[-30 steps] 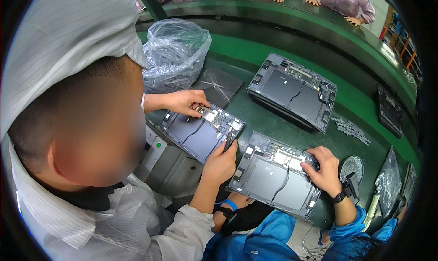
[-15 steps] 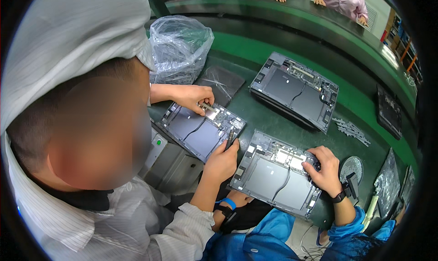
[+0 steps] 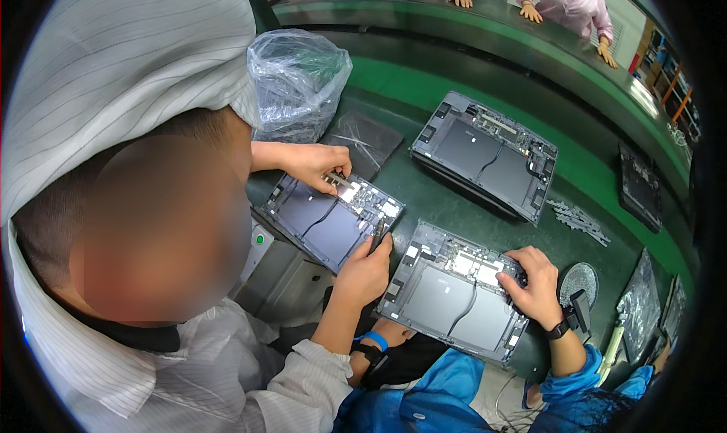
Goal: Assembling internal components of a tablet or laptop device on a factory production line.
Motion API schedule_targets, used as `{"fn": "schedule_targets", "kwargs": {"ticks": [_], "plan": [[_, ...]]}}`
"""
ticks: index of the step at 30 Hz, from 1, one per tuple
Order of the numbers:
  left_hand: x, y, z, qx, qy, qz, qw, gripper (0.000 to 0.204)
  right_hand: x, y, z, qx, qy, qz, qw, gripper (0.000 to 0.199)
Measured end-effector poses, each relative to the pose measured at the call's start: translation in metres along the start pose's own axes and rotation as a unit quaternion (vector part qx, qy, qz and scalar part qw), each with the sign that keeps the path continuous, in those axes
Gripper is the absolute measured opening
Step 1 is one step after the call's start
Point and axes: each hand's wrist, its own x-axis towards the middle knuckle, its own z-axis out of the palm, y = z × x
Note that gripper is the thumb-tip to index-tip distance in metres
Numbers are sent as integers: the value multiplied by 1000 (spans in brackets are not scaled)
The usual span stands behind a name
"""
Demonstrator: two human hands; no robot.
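Note:
An opened grey laptop base (image 3: 447,304) with dark battery cells lies in front of me on the green bench. My right hand (image 3: 534,285), with a black wrist strap, curls over its far right corner. My left hand (image 3: 392,333), with a blue wristband, sits at the laptop's near left corner, mostly hidden under the laptop and a co-worker's arm. That co-worker, in a striped white coat (image 3: 121,62), fills the left and works on a second open laptop (image 3: 329,221), a dark tool (image 3: 376,236) in one hand.
A third open laptop (image 3: 485,153) lies farther back. A crumpled clear plastic bag (image 3: 299,85) and a dark sheet (image 3: 363,141) are behind the co-worker's laptop. Small metal strips (image 3: 579,221), a round dish (image 3: 579,281) and dark panels (image 3: 640,187) lie to the right. People in pink stand across the bench.
The co-worker has leaned a little further into view and their laptop has shifted slightly. My hands stay where they were on my laptop.

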Motion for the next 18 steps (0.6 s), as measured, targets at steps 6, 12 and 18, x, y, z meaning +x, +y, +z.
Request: {"fn": "schedule_targets", "kwargs": {"ticks": [6, 12, 18], "plan": [[4, 3, 0, -108, 21, -12, 994, 40, -3, 2, -1, -3, -6, 17, 1000, 32], [5, 7, 5, -154, 12, -42, 987, 40, -2, 2, -3, -5, -12, 16, 1000, 31], [4, 5, 5, -147, 17, -21, 989, 37, -2, 4, -1, -7, -6, 12, 1000, 31]]}}
